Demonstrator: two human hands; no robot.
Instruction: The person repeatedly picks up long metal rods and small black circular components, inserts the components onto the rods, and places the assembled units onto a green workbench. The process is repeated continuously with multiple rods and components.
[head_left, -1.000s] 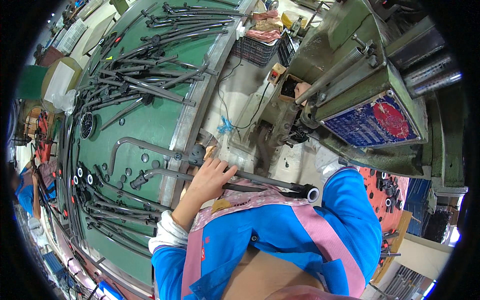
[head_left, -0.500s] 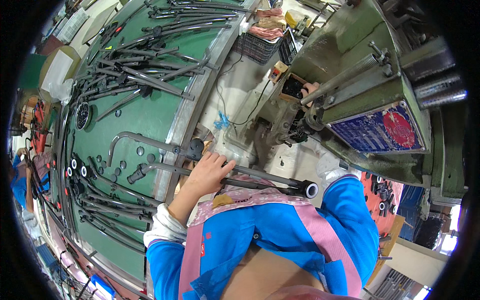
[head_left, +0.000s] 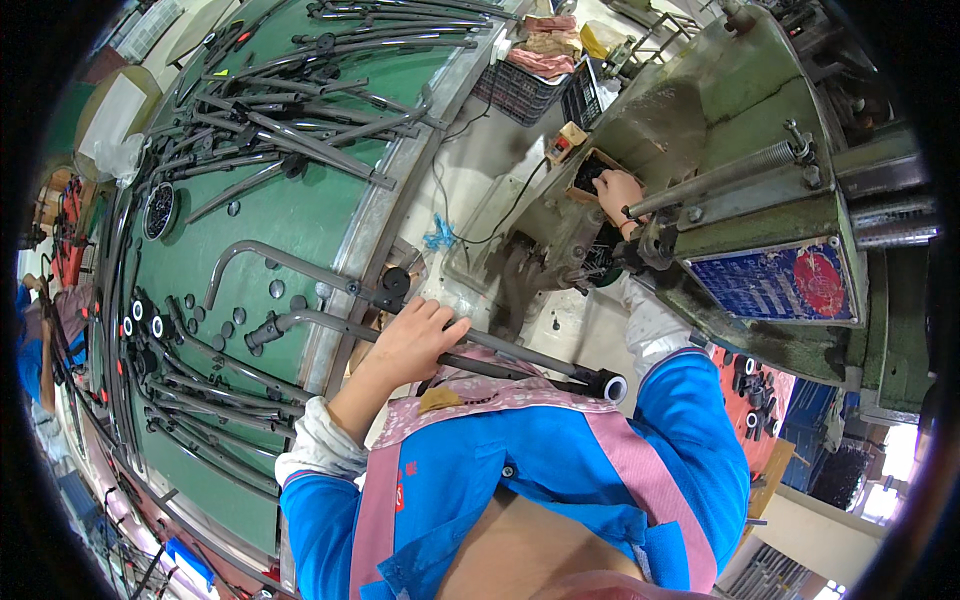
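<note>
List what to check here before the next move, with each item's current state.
1. Left hand on the tubes: ok, fingers lie over them.
2. White ring visible at the tubes' end: ok.
3. Right hand at the box: ok, fingers reach in.
4. Piece between right fingertips: cannot tell, they are hidden.
5. Right sleeve well clear of the machine: not ok, it reaches in close to it.

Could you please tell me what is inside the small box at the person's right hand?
Small dark pieces show inside the box; the right hand covers part of it, hiding what lies beneath.
</note>
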